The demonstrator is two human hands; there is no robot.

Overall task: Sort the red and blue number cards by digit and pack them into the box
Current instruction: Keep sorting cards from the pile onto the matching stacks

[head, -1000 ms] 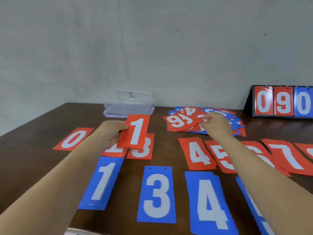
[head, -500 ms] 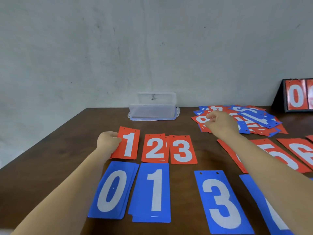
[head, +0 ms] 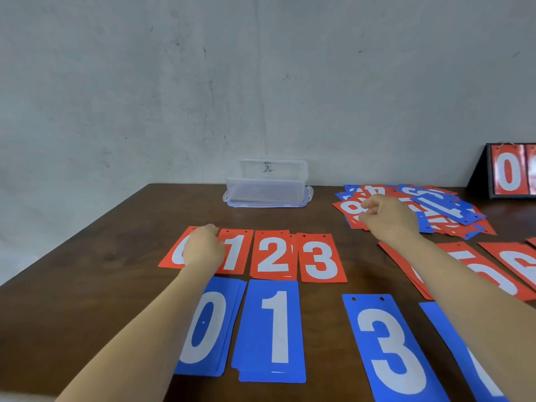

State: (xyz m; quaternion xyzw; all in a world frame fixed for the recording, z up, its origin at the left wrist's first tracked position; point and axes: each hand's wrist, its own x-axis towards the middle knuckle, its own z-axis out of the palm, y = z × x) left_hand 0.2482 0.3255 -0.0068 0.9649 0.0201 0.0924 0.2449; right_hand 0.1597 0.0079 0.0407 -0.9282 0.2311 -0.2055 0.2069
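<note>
Piles of blue cards nearest, laid face up in counting order for reading each digit at a glance: blue 0 pile [head: 207, 329] at left, blue 1 pile [head: 272, 329] just right of it, then a gap, presumably saved for the 2s, then blue 3 card [head: 388, 349], and one more blue card [head: 452, 358] half hidden under the right forearm.

Beyond, same order repeated in red, colours in separate rows: red 0 card [head: 174, 253], red 1 card [head: 236, 252], red 2 pile [head: 272, 255], red 3 card [head: 320, 258], edges touching or slightly overlapping. Left hand [head: 203, 248] knuckles up over the seam between the red 0 and 1, fingers curled under, thumb against the left edge of the 1. Looks like squaring that card into its slot, though cannot tell whether gripping it or merely resting there.

Further right, more red piles laid out toward the right edge, a red 5 [head: 478, 268] and a red 6 [head: 519, 265] readable.

Right hand [head: 388, 216] farther back, on the near-left corner of the loose heap [head: 452, 210] of unsorted cards, fingers and thumb drawn together on a red 8 card [head: 352, 206], likely picking the next one to sort.

Farthest, against the wall: clear box [head: 266, 192] at centre, open, lid [head: 274, 172] propped upright behind it, no cards visible inside, so packing not yet begun. Black scoreboard stand [head: 507, 175] at far right, red 0 showing.
</note>
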